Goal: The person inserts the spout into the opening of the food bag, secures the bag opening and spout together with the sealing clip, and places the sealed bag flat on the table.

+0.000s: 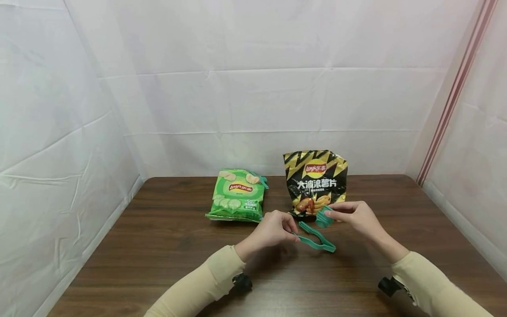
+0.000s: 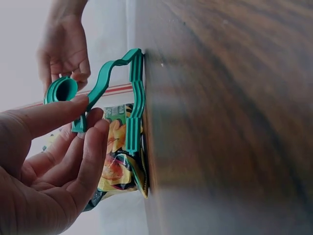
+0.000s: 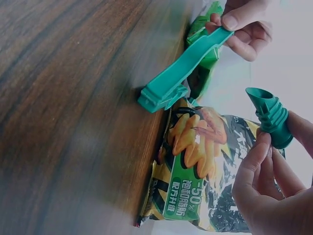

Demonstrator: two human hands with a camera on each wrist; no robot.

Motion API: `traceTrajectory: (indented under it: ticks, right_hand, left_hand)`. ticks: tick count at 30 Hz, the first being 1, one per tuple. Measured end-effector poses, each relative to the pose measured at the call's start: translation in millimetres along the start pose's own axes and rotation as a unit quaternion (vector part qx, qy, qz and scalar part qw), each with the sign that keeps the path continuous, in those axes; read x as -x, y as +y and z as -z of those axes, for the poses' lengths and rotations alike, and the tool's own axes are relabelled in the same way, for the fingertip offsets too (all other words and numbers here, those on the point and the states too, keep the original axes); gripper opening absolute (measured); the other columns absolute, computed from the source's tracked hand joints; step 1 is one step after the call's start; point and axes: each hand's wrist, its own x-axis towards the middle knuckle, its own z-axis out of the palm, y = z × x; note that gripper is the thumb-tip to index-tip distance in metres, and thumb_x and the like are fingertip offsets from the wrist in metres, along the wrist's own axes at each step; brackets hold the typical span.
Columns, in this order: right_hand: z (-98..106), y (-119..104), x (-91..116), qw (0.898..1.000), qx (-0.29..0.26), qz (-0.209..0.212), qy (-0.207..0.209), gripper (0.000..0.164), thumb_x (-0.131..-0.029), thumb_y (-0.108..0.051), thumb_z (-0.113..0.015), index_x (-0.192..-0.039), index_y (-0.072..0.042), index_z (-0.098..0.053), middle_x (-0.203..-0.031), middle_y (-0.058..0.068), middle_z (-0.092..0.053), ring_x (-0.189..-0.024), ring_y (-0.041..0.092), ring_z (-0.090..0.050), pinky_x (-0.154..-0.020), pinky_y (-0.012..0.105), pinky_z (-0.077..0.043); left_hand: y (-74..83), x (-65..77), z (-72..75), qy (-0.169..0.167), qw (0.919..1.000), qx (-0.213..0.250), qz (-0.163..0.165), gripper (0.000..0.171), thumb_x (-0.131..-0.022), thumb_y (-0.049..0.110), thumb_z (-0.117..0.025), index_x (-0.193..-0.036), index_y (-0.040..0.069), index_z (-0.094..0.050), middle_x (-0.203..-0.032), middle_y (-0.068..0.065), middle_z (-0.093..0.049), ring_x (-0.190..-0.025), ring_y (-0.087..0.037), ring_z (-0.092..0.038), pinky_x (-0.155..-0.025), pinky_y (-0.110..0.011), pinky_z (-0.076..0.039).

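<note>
White sheeting (image 1: 253, 101) behind your brown tabletop (image 1: 170, 246)
You see a green chip bag (image 1: 237, 196) just below centre, red stripes (image 1: 457, 88) at upper right.

In the left hand (image 1: 273, 229), a long green V-shaped plastic clip (image 3: 183, 62) is looking smooth, while a short green plastic spout (image 3: 270, 115) in the right hand (image 1: 358, 218) is showing ribbed sides. Beyond the hands, a rectangular black-and-yellow film bag (image 1: 317, 182) and a plump green film bag (image 1: 237, 196) are gleaming. Beneath the hands, a brown wood-grained tabletop (image 1: 178, 246) is giving a soft sheen.
</note>
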Motion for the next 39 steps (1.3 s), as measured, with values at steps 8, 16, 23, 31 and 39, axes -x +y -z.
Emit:
traceTrajectory:
  ticks: [8,16,23,31,39]
  right_hand:
    - [-1,1,-3,1.0,0.012,0.004,0.0,0.047,-0.083,-0.04,-0.071,-0.115,-0.006,-0.068,-0.109,0.013,-0.069,-0.083,0.011,-0.066,-0.078,0.039,-0.055]
    - [0,0,-3,1.0,0.014,-0.001,-0.002,0.047,-0.083,-0.04,-0.072,-0.114,-0.006,-0.069,-0.106,0.011,-0.069,-0.082,0.014,-0.066,-0.077,0.04,-0.054]
    - [0,0,-3,1.0,0.019,0.0,-0.005,0.047,-0.083,-0.041,-0.071,-0.115,-0.007,-0.069,-0.107,0.011,-0.069,-0.083,0.016,-0.066,-0.078,0.04,-0.054]
    - [-1,2,-4,1.0,0.018,0.007,-0.008,0.046,-0.084,-0.04,-0.071,-0.115,-0.007,-0.069,-0.107,0.011,-0.069,-0.085,0.019,-0.067,-0.077,0.04,-0.054]
    - [0,2,-3,1.0,0.008,0.002,-0.008,0.046,-0.083,-0.039,-0.071,-0.114,-0.005,-0.069,-0.104,0.011,-0.07,-0.088,0.028,-0.068,-0.079,0.039,-0.055]
  left_hand:
    - [-1.6,-3.8,-4.2,0.0,0.9988,0.028,0.04,0.013,-0.07,0.012,-0.084,-0.071,0.012,-0.071,-0.065,0.002,-0.068,-0.055,-0.006,-0.061,-0.052,-0.021,-0.047]
    - [-6.2,-9.3,-8.8,-0.032,0.9918,0.094,0.081,0.012,-0.07,0.007,-0.083,-0.075,0.008,-0.072,-0.068,-0.003,-0.071,-0.059,-0.016,-0.067,-0.058,-0.029,-0.054]
    - [-6.3,-9.6,-9.5,-0.06,0.9844,0.132,0.099,0.014,-0.07,0.002,-0.082,-0.078,0.001,-0.071,-0.073,-0.011,-0.072,-0.059,-0.014,-0.065,-0.065,-0.038,-0.057]
    - [-6.8,-8.6,-11.1,-0.069,0.9837,0.113,0.122,0.015,-0.068,0.001,-0.083,-0.077,0.001,-0.071,-0.069,-0.007,-0.071,-0.056,-0.008,-0.062,-0.064,-0.035,-0.057]
    - [-8.8,-9.5,-11.9,-0.071,0.9834,0.112,0.123,0.015,-0.068,-0.001,-0.082,-0.078,-0.001,-0.071,-0.072,-0.009,-0.072,-0.058,-0.006,-0.062,-0.064,-0.033,-0.057]
